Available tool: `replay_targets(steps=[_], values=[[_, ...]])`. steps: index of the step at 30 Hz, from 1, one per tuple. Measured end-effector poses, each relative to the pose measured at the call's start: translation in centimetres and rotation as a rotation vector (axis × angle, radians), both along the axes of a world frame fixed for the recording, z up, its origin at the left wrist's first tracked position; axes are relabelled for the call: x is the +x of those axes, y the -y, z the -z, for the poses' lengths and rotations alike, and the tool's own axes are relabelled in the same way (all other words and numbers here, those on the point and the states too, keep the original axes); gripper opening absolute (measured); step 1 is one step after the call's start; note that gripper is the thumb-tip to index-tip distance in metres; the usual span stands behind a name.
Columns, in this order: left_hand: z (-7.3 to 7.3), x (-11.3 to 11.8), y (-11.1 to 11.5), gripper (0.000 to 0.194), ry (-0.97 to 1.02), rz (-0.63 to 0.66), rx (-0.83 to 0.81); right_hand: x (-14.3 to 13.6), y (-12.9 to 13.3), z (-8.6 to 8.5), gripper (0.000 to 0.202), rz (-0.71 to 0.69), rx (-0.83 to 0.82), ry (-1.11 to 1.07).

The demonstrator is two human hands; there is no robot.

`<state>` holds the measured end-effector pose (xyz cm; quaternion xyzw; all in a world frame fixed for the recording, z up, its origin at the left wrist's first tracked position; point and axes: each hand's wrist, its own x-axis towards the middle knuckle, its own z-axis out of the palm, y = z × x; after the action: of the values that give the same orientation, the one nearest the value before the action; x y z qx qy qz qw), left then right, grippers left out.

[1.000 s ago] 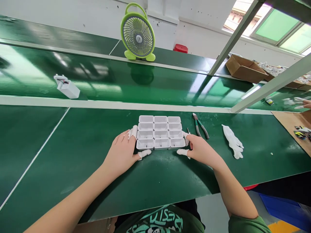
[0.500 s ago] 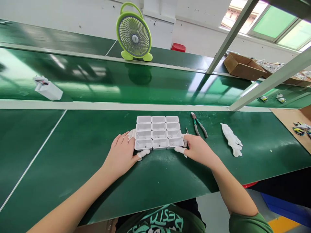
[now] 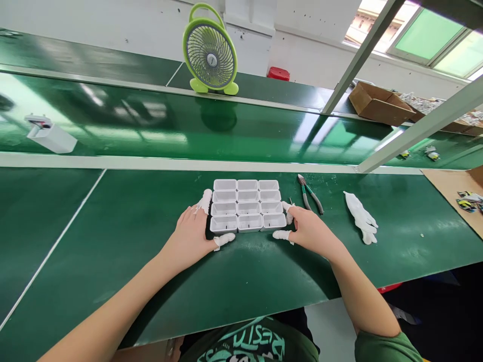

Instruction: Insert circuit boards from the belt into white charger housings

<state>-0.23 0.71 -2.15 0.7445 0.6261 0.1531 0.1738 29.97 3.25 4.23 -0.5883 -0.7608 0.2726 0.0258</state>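
Small white open-topped plastic boxes [image 3: 249, 208] stand pressed together in a grid on the green table, three across and several rows deep. My left hand [image 3: 192, 229] rests at the block's left side, fingers spread, thumb along the front left corner and index finger beside the left edge. On the opposite side is my right hand [image 3: 311, 232], its thumb and index finger apart around the front right corner. White finger cots cover thumb and index finger on both hands. Whether the fingertips touch the boxes is hard to see. Neither hand grips a box.
Green-handled cutting pliers [image 3: 310, 194] and a white glove [image 3: 361, 217] lie to the right. Behind a pale rail, a green conveyor carries a white housing [image 3: 53, 134] at the left. A green fan [image 3: 211, 55] stands beyond. Cardboard [image 3: 456, 193] with small parts lies far right.
My left index finger has stretched forward and the left palm has come slightly away from the boxes. My right fingers have loosened a little. The white housing on the conveyor has moved left.
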Motion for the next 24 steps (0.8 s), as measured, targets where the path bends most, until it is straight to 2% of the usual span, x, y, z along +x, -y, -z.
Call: replay_targets(steps=[4,8,11,24], values=[[0.0,-0.1,-0.2,0.086,0.04,0.04,0.028,0.5,-0.2,0.4,0.045,0.03,0.006,-0.055],[0.5,-0.3,-0.1,0.081,0.031,0.072,0.046,0.4,-0.3,1.2,0.067,-0.067,0.063,-0.14],[0.7,-0.3,-0.1,0.08,0.027,0.084,0.045,0.2,-0.3,1.7,0.075,-0.102,0.074,-0.179],[0.9,-0.4,0.0,0.085,0.045,0.09,0.087,0.3,-0.5,2.4,0.083,-0.107,0.119,-0.248]])
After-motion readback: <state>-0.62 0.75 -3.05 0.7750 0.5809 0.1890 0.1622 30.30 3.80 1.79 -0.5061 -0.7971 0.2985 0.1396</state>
